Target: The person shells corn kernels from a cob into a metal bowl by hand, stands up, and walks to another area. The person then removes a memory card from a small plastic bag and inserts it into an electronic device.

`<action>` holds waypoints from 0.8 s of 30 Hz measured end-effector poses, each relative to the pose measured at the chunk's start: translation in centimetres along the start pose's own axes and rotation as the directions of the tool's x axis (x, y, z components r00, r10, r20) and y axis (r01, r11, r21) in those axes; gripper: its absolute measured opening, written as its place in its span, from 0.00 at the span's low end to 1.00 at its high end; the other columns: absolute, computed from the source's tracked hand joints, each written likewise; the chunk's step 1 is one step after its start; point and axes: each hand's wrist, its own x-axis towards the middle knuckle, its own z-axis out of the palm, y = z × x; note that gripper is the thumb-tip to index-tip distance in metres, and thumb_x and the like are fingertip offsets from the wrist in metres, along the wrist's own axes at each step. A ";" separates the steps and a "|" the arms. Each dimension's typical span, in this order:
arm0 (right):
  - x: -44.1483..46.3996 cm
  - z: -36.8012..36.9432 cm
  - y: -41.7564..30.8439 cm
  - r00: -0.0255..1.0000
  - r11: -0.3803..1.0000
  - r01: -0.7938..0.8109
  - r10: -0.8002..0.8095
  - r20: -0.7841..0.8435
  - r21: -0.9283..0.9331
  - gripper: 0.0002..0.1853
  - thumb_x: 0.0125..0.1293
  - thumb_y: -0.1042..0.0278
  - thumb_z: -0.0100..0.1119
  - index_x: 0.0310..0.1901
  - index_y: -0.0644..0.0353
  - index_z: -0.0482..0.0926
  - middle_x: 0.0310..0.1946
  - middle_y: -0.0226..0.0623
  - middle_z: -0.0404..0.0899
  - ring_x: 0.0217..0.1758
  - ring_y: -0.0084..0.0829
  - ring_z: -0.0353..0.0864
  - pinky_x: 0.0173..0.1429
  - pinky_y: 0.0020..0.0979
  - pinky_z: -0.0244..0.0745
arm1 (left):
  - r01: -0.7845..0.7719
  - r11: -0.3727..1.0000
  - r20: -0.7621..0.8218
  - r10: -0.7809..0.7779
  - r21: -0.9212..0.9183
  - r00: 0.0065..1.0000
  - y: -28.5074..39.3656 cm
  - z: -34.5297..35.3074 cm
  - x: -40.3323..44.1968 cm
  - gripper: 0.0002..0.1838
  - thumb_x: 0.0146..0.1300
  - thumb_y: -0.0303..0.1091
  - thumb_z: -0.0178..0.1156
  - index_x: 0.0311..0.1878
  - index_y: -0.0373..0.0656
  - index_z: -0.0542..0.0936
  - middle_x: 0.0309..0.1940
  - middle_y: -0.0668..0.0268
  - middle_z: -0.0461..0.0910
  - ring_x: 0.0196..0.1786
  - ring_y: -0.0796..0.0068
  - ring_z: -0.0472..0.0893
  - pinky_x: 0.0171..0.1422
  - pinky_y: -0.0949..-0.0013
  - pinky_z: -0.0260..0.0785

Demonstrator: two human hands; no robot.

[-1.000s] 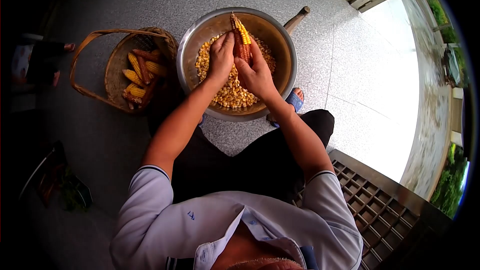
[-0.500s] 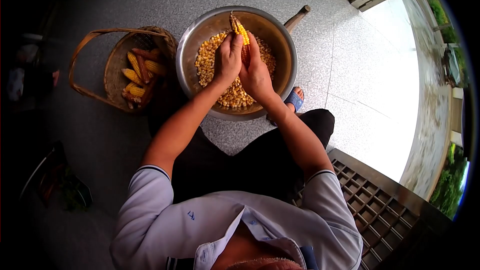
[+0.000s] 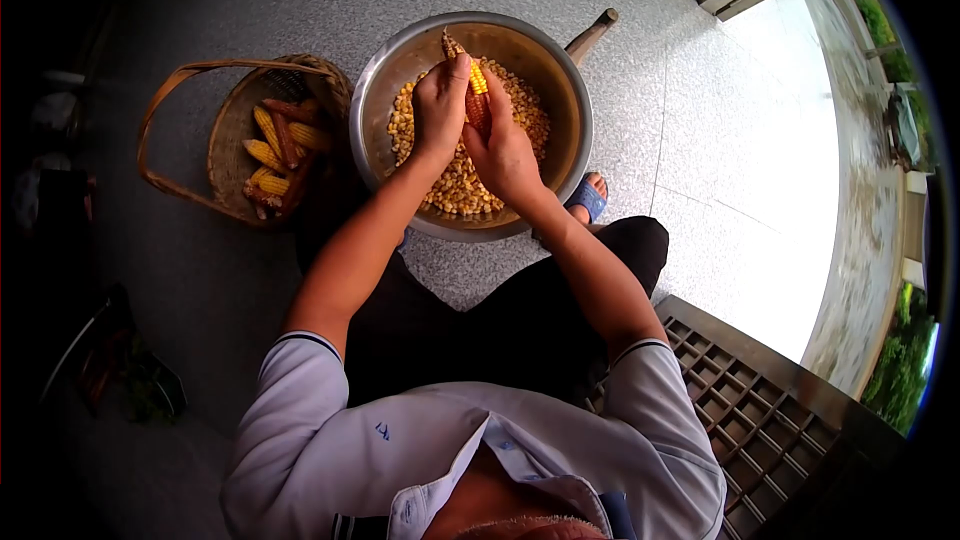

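Between my two hands is a corn cob (image 3: 479, 82), tilted with its dry tip up to the left. Yellow kernels cover part of its upper end, while the lower part shows bare reddish cob. My left hand (image 3: 441, 112) is closed around its left side, thumb near the top. Wrapped on the lower right side is my right hand (image 3: 507, 155). Both are above a wide metal basin (image 3: 572, 100), where loose corn kernels (image 3: 462, 190) lie in a layer. My palms and fingers hide part of the cob.
Left of the basin stands a wicker basket (image 3: 222, 140) with a tall handle, holding several yellow ears and reddish cobs (image 3: 286, 140). A wooden handle (image 3: 592, 37) sticks out behind the basin's right rim. A slatted wooden piece (image 3: 745, 410) is at the lower right.
Both hands and the cob have shifted slightly left. The cob leans more to the left, and my left thumb sits higher on it, covering more of its upper kernels.
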 end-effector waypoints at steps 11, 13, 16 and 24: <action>0.0 0.3 1.1 0.998 0.993 0.043 -0.037 -0.048 0.113 0.38 0.64 0.73 0.57 0.74 0.56 0.49 0.47 0.59 0.78 0.49 0.51 0.82 0.51 0.41 0.77 | 0.035 0.997 0.008 -0.036 0.065 0.999 -0.4 -0.3 -0.6 0.19 0.76 0.41 0.45 0.47 0.34 0.78 0.35 0.66 0.79 0.38 0.79 0.77 0.45 0.73 0.69; 0.1 0.2 0.7 0.998 0.986 0.027 -0.017 -0.061 0.167 0.38 0.65 0.74 0.57 0.73 0.58 0.50 0.49 0.57 0.78 0.51 0.46 0.82 0.53 0.37 0.76 | -0.007 1.000 0.000 0.007 -0.021 1.000 -0.6 0.3 -0.8 0.19 0.76 0.42 0.46 0.46 0.34 0.77 0.35 0.65 0.79 0.37 0.77 0.77 0.44 0.72 0.69; 0.2 -0.3 -0.2 0.990 0.989 -0.126 0.131 -0.054 0.082 0.38 0.65 0.74 0.58 0.73 0.59 0.50 0.52 0.55 0.77 0.53 0.47 0.82 0.54 0.37 0.76 | -0.053 0.991 0.034 0.057 -0.122 0.998 -0.2 0.7 -1.2 0.18 0.75 0.42 0.47 0.47 0.34 0.76 0.36 0.64 0.79 0.38 0.77 0.76 0.44 0.72 0.69; 0.0 0.2 0.1 0.999 0.999 0.045 -0.045 -0.019 -0.001 0.39 0.67 0.77 0.54 0.75 0.61 0.45 0.64 0.57 0.67 0.66 0.50 0.72 0.63 0.37 0.71 | -0.077 0.992 0.022 0.079 -0.103 0.997 -0.6 1.0 -1.6 0.20 0.75 0.45 0.50 0.51 0.35 0.78 0.41 0.66 0.80 0.43 0.77 0.77 0.48 0.73 0.70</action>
